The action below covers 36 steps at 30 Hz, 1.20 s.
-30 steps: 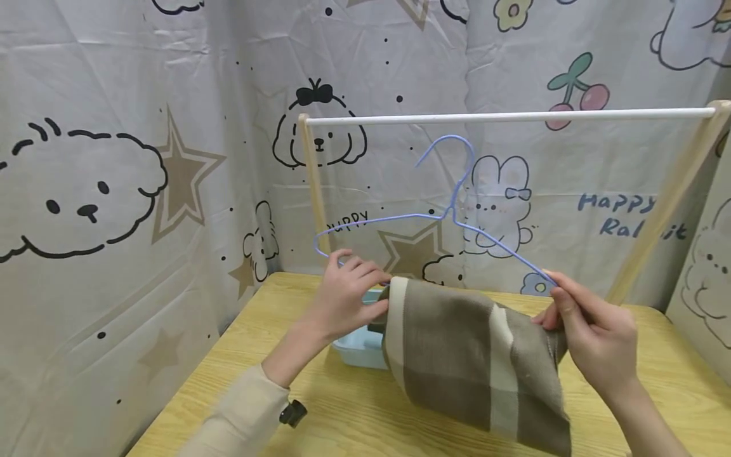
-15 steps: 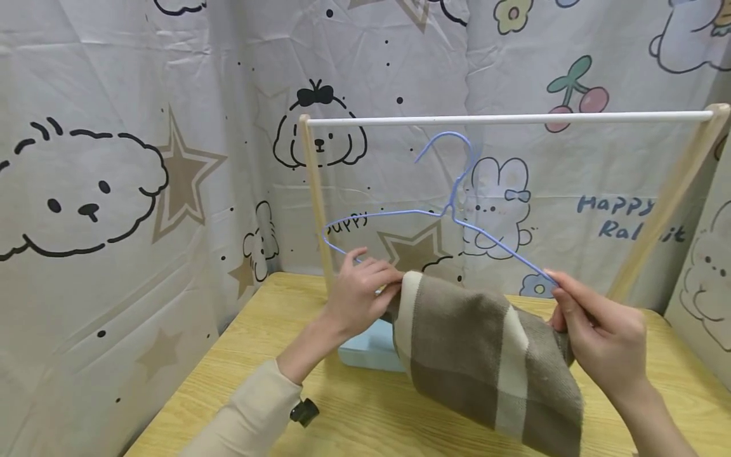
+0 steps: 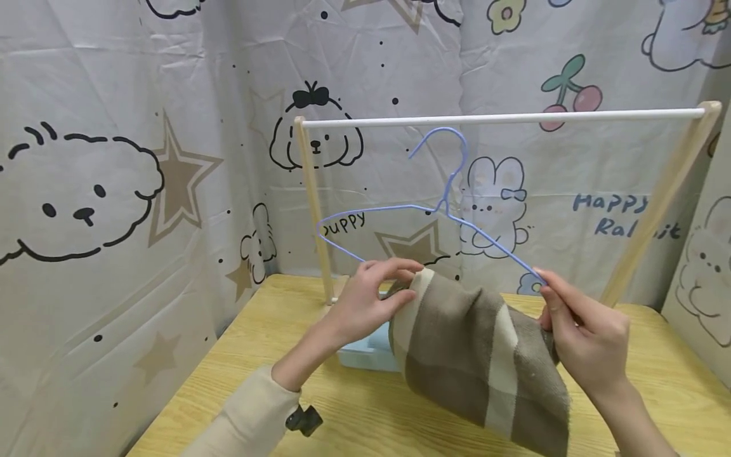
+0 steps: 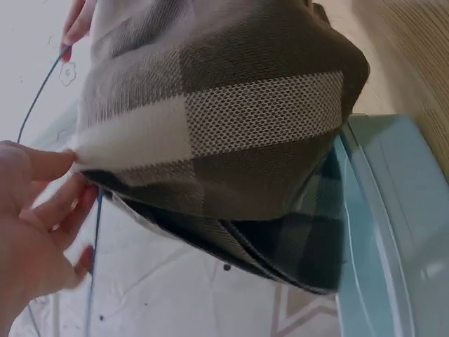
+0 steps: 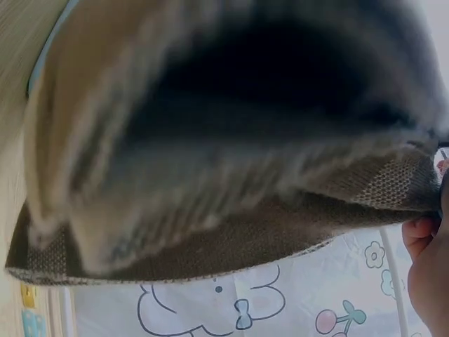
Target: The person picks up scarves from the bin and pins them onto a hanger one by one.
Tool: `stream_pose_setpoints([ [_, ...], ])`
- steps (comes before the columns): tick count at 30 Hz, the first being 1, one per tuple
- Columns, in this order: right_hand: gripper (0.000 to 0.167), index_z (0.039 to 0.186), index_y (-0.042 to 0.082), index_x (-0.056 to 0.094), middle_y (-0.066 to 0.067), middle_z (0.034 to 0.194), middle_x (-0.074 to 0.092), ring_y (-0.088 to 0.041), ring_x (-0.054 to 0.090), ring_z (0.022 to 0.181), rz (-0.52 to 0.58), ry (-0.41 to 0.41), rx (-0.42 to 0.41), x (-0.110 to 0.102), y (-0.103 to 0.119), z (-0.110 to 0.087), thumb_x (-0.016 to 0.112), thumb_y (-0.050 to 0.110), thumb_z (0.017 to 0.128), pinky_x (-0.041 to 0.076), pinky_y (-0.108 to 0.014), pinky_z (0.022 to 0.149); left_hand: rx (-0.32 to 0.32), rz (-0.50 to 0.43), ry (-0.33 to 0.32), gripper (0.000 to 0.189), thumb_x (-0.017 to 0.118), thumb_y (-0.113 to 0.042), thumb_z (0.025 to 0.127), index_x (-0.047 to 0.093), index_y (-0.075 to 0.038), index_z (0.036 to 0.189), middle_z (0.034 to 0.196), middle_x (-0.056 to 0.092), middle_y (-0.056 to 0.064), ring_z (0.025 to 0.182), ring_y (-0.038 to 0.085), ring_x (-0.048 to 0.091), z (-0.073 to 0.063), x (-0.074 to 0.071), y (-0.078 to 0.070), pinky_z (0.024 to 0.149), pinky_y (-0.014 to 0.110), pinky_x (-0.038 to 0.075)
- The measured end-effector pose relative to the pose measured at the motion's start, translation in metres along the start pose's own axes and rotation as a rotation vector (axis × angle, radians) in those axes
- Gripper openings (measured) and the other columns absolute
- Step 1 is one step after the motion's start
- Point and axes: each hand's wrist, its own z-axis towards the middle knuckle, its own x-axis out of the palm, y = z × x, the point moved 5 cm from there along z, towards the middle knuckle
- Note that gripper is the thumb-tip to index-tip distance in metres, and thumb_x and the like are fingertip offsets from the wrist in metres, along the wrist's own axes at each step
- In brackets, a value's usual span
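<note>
A blue wire clothes hanger (image 3: 508,252) is held up in front of a rack, its hook just below the rail. Over its lower bar hangs a brown and cream checked scarf (image 3: 457,355), bunched to the right. My left hand (image 3: 365,298) pinches the scarf's left edge at the bar; the left wrist view shows those fingertips on the cloth (image 4: 231,112). With thumb and fingers my right hand (image 3: 594,336) grips the hanger's right end, the scarf bunched against those fingers. Close folds of scarf (image 5: 210,232) fill much of the right wrist view, with the right hand at its edge.
A rack with a white rail (image 3: 497,119) and wooden posts stands behind the hanger. The light blue box (image 3: 368,358) sits on the wooden table (image 3: 228,381), partly hidden by the scarf. Printed curtains (image 3: 188,304) enclose the back and sides.
My left hand has moved right along the hanger's bar, taking the scarf's left edge along and baring more of the bar. The right hand keeps its grip on the hanger's end.
</note>
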Motion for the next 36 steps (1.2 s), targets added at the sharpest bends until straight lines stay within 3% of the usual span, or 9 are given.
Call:
stream_pose_setpoints([
  [2,0.017,0.099,-0.016,0.072,-0.004,0.051,0.056,0.002,0.049,0.050,-0.014,-0.006,-0.005,0.000,0.001,0.000,0.068,-0.002,0.090,0.038,-0.003,0.054,-0.045,-0.093,0.017,0.037,0.067,-0.004,0.092,0.063,-0.018,0.126,0.107,0.075,0.002,0.109,0.015,0.066,0.001,0.000,0.002,0.102,0.038,0.046],
  [4,0.017,0.098,-0.016,0.072,-0.004,0.051,0.055,0.002,0.048,0.049,-0.025,-0.014,-0.010,0.000,0.003,0.000,0.068,-0.001,0.091,0.036,-0.003,0.053,-0.048,-0.169,0.028,0.041,0.064,0.004,0.091,0.063,-0.017,0.126,0.106,0.075,0.003,0.101,0.014,0.069,0.001,0.001,0.002,0.092,0.037,0.053],
  [8,0.017,0.098,-0.018,0.071,-0.006,0.051,0.055,0.002,0.048,0.049,-0.004,-0.048,0.000,0.001,0.004,0.001,0.068,-0.002,0.091,0.036,-0.004,0.053,0.052,-0.126,0.012,0.044,0.063,0.012,0.086,0.065,-0.012,0.123,0.103,0.072,0.004,0.089,0.015,0.067,0.002,0.006,0.000,0.079,0.032,0.056],
  [11,0.018,0.099,-0.019,0.069,-0.006,0.052,0.057,0.002,0.049,0.050,0.031,-0.069,0.022,0.002,0.004,0.000,0.068,-0.004,0.090,0.038,-0.004,0.053,0.076,-0.077,-0.078,0.039,0.068,0.010,0.083,0.067,-0.009,0.117,0.098,0.067,0.006,0.084,0.015,0.066,0.002,0.009,0.000,0.076,0.028,0.057],
  [14,0.017,0.098,-0.019,0.069,-0.006,0.052,0.057,0.001,0.049,0.049,0.050,-0.067,0.014,0.004,0.005,0.000,0.067,-0.005,0.090,0.039,-0.005,0.053,0.009,-0.105,-0.157,0.033,0.072,0.007,0.083,0.067,-0.004,0.114,0.097,0.060,0.010,0.082,0.017,0.066,0.001,0.012,0.003,0.077,0.027,0.058],
  [17,0.016,0.097,-0.017,0.071,-0.006,0.051,0.055,0.001,0.047,0.049,0.026,-0.058,-0.020,0.008,0.007,-0.001,0.068,-0.003,0.090,0.037,-0.004,0.054,-0.061,-0.090,-0.169,0.029,0.072,0.003,0.086,0.066,-0.001,0.114,0.097,0.053,0.012,0.084,0.019,0.065,-0.002,0.017,0.006,0.080,0.031,0.059],
  [24,0.035,0.093,-0.011,0.074,-0.006,0.048,0.052,0.001,0.044,0.047,-0.160,-0.026,-0.101,0.017,0.017,-0.005,0.065,0.023,0.098,0.034,-0.008,0.048,-0.191,0.148,-0.106,0.021,0.066,-0.021,0.096,0.068,-0.012,0.114,0.091,0.056,0.003,0.080,0.012,0.057,-0.006,0.023,0.010,0.069,0.025,0.050],
  [29,0.039,0.089,-0.008,0.074,-0.009,0.052,0.058,-0.006,0.043,0.042,-0.234,-0.044,-0.186,0.024,0.026,-0.009,0.061,0.026,0.100,0.031,-0.017,0.041,-0.225,0.176,-0.061,0.024,0.063,-0.028,0.098,0.068,-0.015,0.117,0.095,0.061,0.001,0.083,0.010,0.061,-0.005,0.026,0.012,0.072,0.024,0.050],
  [36,0.038,0.090,-0.002,0.076,-0.012,0.068,0.071,-0.019,0.057,0.046,-0.318,0.005,-0.287,0.033,0.027,-0.019,0.056,0.027,0.103,0.041,-0.031,0.042,-0.352,0.305,0.130,0.046,0.050,-0.049,0.101,0.056,-0.021,0.136,0.121,0.066,0.004,0.108,0.025,0.065,-0.007,0.033,0.012,0.089,0.042,0.052],
])
